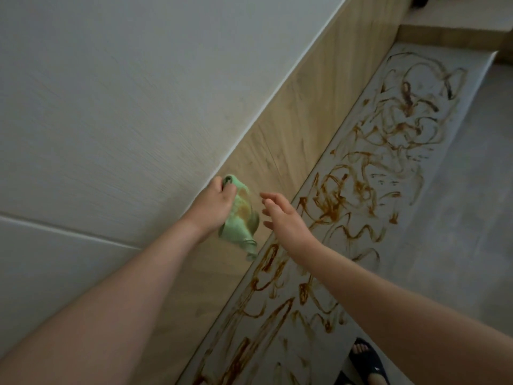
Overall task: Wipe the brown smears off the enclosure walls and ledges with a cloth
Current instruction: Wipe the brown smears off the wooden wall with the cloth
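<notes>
A white wall panel (pixel 111 107) fills the left, crossed low down by one thin seam (pixel 69 229). Its lower edge is a bright white line that meets a wood-grain panel (pixel 305 112) running diagonally toward the far corner.

The left hand (pixel 213 204) reaches along this edge, its fingers curled round a pale green cloth (pixel 241 218). The cloth is bunched, stained brown in the middle, and hangs from the hand in front of the wood-grain panel just below the white line.

The right hand (pixel 283 215) hovers just beside the cloth with fingers spread and apart from it, holding nothing.

Below the wood-grain panel lies a long pale ledge (pixel 344 262), covered along most of its length in brown smears (pixel 333 195). Its far end stops at a wooden step (pixel 444 31).

To the right, grey floor (pixel 472 218) lies open alongside the ledge. A foot in a dark slipper (pixel 366 362) stands at the bottom edge, close to the ledge.
</notes>
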`<state>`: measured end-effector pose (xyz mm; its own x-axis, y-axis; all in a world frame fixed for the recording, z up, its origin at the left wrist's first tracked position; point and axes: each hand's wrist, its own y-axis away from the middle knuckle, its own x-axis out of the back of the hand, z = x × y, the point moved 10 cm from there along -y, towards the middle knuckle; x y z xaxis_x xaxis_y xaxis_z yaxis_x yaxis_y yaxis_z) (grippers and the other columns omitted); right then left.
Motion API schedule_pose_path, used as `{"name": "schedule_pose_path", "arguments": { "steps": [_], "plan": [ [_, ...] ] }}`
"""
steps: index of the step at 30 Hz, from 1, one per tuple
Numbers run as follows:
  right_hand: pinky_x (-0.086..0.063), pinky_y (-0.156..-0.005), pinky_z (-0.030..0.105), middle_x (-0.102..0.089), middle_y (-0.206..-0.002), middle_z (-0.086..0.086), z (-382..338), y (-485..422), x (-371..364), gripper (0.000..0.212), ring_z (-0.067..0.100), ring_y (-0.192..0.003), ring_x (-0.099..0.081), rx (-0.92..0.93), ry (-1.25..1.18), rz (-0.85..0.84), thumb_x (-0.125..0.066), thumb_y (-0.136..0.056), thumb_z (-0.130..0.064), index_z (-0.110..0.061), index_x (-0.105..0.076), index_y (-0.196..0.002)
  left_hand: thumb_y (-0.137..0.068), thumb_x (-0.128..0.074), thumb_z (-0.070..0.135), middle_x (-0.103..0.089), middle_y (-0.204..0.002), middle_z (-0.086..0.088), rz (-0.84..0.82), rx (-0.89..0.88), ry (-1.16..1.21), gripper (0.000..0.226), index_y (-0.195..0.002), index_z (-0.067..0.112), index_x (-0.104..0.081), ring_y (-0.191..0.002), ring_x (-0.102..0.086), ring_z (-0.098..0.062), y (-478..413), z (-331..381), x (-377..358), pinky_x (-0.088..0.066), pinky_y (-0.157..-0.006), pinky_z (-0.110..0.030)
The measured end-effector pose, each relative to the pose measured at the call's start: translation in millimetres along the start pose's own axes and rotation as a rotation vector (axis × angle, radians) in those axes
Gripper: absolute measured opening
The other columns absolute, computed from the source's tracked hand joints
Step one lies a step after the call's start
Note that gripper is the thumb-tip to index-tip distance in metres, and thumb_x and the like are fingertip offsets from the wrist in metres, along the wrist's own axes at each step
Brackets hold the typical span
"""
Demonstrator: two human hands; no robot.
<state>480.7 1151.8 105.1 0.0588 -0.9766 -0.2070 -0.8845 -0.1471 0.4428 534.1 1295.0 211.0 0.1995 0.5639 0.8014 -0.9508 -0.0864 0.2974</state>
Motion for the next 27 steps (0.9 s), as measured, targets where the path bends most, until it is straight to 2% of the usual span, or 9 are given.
{"name": "schedule_pose_path", "arguments": {
  "steps": [4,9,12,16,18,20,23,25,27],
  "plan": [
    [-0.043,-0.116,0.044,-0.063,-0.138,-0.012,25.6,-1.8,-38.9,0.049,0.01,-0.13,-0.058,-0.034,-0.135,-0.102,-0.038,-0.1,-0.064,-0.047,-0.052,-0.143,-0.104,-0.049,0.034,-0.06,-0.086,0.001,-0.058,0.012,-0.062,0.022,-0.1,0.014,-0.056,-0.075,-0.055,-0.009,-8.7,-0.1,-22.3,-0.038,-0.06,-0.025],
    [-0.053,-0.098,0.039,-0.074,-0.125,0.007,61.0,-18.0,-22.3,0.047,0.024,-0.116,-0.069,-0.253,-0.595,-0.041,-0.045,-0.107,-0.051,-0.023,-0.065,-0.138,-0.087,-0.046,0.041,-0.068,-0.08,-0.011,-0.236,0.226,0.22,0.033,-0.083,0.014,-0.064,-0.078,-0.066,-0.028,-16.3,9.5,-76.3,-0.052,-0.071,-0.037],
    [-0.051,-0.105,0.043,-0.072,-0.127,0.016,62.5,-42.6,1.2,0.047,0.03,-0.113,-0.07,-0.311,-0.888,-0.049,-0.044,-0.108,-0.045,-0.013,-0.069,-0.132,-0.099,-0.037,0.024,-0.073,-0.096,-0.017,-0.333,0.318,0.372,0.032,-0.095,0.008,-0.064,-0.079,-0.07,-0.031,-30.2,38.0,-93.9,-0.056,-0.075,-0.041],
    [-0.06,-0.084,0.039,-0.074,-0.12,0.016,59.9,-68.5,55.2,0.046,0.029,-0.101,-0.073,-0.299,-0.98,0.029,-0.042,-0.108,-0.042,-0.012,-0.071,-0.127,-0.103,-0.034,0.011,-0.066,-0.119,-0.026,-0.491,0.354,0.494,0.034,-0.126,-0.002,-0.053,-0.083,-0.077,-0.034,-46.0,92.6,-124.0,-0.063,-0.066,-0.039],
    [-0.061,-0.084,0.04,-0.073,-0.123,0.016,57.8,-78.7,74.8,0.051,0.03,-0.103,-0.074,-0.299,-0.979,0.034,-0.038,-0.108,-0.048,-0.014,-0.07,-0.128,-0.103,-0.034,0.011,-0.066,-0.121,-0.024,-0.485,0.308,0.466,0.033,-0.126,0.0,-0.055,-0.087,-0.077,-0.036,-61.8,113.7,-127.9,-0.064,-0.067,-0.04],
    [-0.061,-0.082,0.039,-0.073,-0.12,0.014,58.1,-89.3,89.7,0.052,0.027,-0.099,-0.075,-0.293,-0.984,0.029,-0.044,-0.105,-0.053,-0.013,-0.07,-0.126,-0.103,-0.039,0.018,-0.071,-0.11,-0.018,-0.366,0.159,0.232,0.027,-0.111,0.007,-0.062,-0.083,-0.077,-0.033,-84.3,132.3,-114.9,-0.064,-0.07,-0.045],
    [-0.059,-0.071,0.029,-0.074,-0.108,0.004,56.1,-110.1,111.4,0.038,0.016,-0.084,-0.076,-0.246,-0.926,0.065,-0.048,-0.104,-0.052,-0.022,-0.068,-0.117,-0.092,-0.047,0.024,-0.071,-0.093,-0.011,-0.07,-0.31,-0.559,0.023,-0.095,0.015,-0.068,-0.087,-0.067,-0.033,-121.8,170.0,-70.0,-0.057,-0.079,-0.044],
    [-0.055,-0.088,0.032,-0.069,-0.129,0.005,50.0,-126.4,121.4,0.042,0.016,-0.098,-0.071,-0.216,-0.718,0.09,-0.047,-0.105,-0.053,-0.025,-0.062,-0.133,-0.086,-0.053,0.018,-0.069,-0.097,-0.016,0.119,-0.651,-1.006,0.019,-0.094,0.012,-0.069,-0.099,-0.06,-0.038,-128.7,191.8,-51.6,-0.05,-0.09,-0.047],
    [-0.043,-0.101,0.034,-0.053,-0.15,0.011,36.6,-147.0,115.3,0.056,0.025,-0.121,-0.059,-0.186,-0.378,0.059,-0.054,-0.106,-0.042,-0.012,-0.045,-0.152,-0.085,-0.06,0.012,-0.068,-0.113,-0.02,0.216,-0.875,-1.263,0.019,-0.1,0.005,-0.069,-0.119,-0.056,-0.04,-134.7,199.7,-41.5,-0.035,-0.114,-0.056]
  ]
}}
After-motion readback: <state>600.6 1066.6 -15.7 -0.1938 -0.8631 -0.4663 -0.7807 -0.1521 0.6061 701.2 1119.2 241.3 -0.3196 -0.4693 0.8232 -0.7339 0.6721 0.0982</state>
